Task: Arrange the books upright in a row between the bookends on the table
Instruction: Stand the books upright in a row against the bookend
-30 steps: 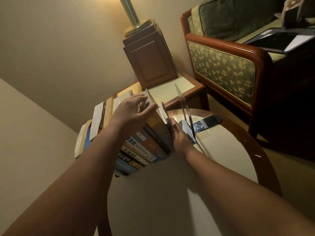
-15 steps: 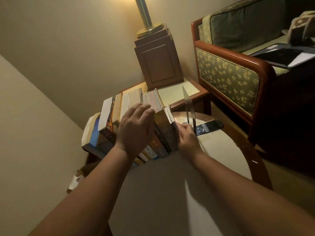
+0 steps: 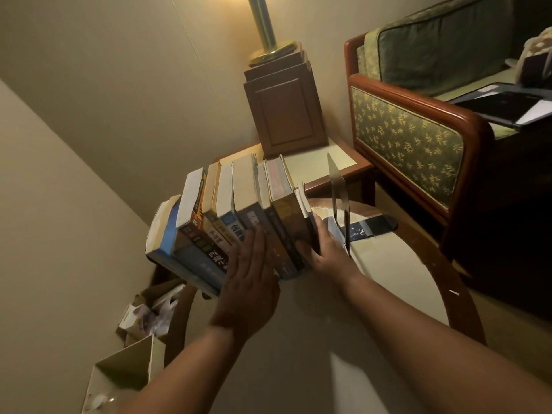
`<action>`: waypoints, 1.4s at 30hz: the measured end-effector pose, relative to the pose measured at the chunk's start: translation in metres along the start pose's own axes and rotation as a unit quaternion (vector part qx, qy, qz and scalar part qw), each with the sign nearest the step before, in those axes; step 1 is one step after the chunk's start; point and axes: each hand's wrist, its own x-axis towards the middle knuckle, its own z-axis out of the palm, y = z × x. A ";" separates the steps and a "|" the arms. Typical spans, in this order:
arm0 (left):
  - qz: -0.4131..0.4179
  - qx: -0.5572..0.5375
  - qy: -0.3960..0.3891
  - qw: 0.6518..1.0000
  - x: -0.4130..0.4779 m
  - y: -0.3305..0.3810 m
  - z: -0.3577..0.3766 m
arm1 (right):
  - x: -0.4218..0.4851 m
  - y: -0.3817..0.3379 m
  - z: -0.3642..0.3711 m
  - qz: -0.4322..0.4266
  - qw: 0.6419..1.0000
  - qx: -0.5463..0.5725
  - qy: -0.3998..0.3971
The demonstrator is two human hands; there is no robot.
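From the head camera, I saw a round table (image 3: 388,282) with a pale top and a dark wooden rim filling the lower middle of the view. The row of books (image 3: 239,210) stood on the table's far left edge, spines toward me, the whole row leaning to the left. The leftmost book, a blue one (image 3: 167,234), tilted most and hung partly past the table's rim. Right of the books a thin metal bookend (image 3: 339,198) stood upright on the table, with a gap between it and the last book. I could not make out a second bookend.

My left hand (image 3: 248,294) lay flat and open against the spines near the middle of the row, fingers straight, gripping nothing. My right hand (image 3: 328,252) was pressed against the right end of the row, between the last book and the bookend; its fingers curled at the cover, but I could not tell whether they actually clasped the book.

Beyond the books stood a low side table (image 3: 343,162) carrying a dark wooden lamp base (image 3: 286,112) with a brass pole. Right of the books was an armchair (image 3: 412,135) with green patterned cloth and a red-brown wooden frame. Left of and below the books, open cardboard boxes (image 3: 125,369) with crumpled wrapping sat on the floor against plain beige walls.
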 end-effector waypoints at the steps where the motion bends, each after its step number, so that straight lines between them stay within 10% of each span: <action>1: 0.007 0.004 -0.001 1.000 -0.003 0.002 0.006 | 0.000 0.000 0.001 -0.004 1.000 -0.004 0.001; 42: 0.130 0.144 0.013 0.981 0.000 -0.052 0.031 | 0.015 -0.001 0.023 0.074 0.993 -0.074 0.053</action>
